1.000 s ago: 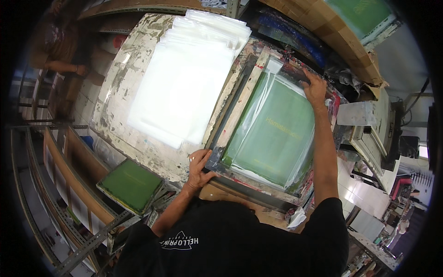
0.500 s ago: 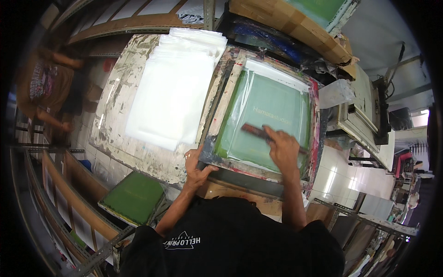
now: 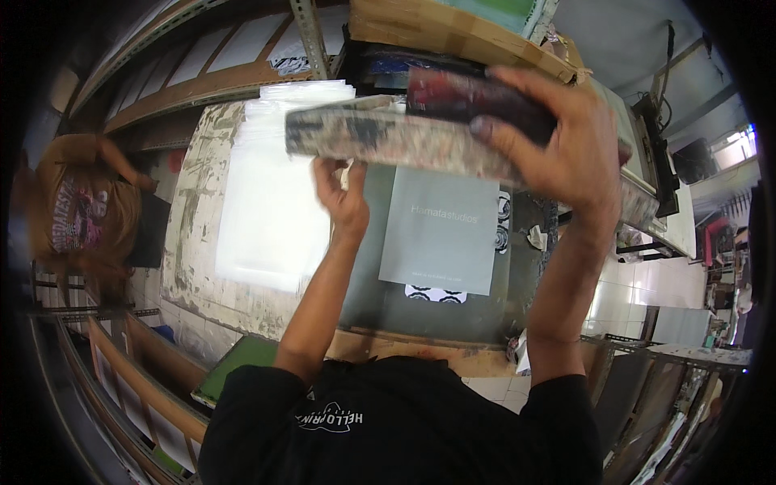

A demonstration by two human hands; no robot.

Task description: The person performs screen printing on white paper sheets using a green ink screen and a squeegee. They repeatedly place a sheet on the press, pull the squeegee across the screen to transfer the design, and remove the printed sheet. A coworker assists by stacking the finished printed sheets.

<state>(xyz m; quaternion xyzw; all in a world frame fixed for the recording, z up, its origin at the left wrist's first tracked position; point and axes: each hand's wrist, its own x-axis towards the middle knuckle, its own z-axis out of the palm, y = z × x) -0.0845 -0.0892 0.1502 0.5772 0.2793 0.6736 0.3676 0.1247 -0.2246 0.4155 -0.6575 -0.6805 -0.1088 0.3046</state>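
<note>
My right hand [image 3: 558, 137] grips a dark red squeegee [image 3: 444, 95] at the front edge of a raised screen frame [image 3: 380, 133]. The hand's thumb lies over the squeegee's lower side, near the frame's paint-stained wooden bar. Just below the frame's left end is my left hand [image 3: 341, 198], its thumb and fingers apart, beside the right edge of a stack of white sheets [image 3: 271, 194]. Whether its fingertips touch the frame is unclear. Under the raised frame, a grey sheet with pale lettering [image 3: 436, 242] lies on the dark printing bed [image 3: 364, 283]. The screen's mesh is hidden from here.
A black-and-white patterned piece [image 3: 436, 294] shows from under the grey sheet. The stack rests on a worn, paint-flaked board [image 3: 194, 218]. A green screen [image 3: 242, 360] stands at lower left, near shelving [image 3: 121, 356]. Another person [image 3: 89, 202] is at far left.
The screen frame has swung up off the bed, uncovering the grey sheet. My right hand has moved up and away with the squeegee. My left hand has left the frame's near corner and moved farther forward.
</note>
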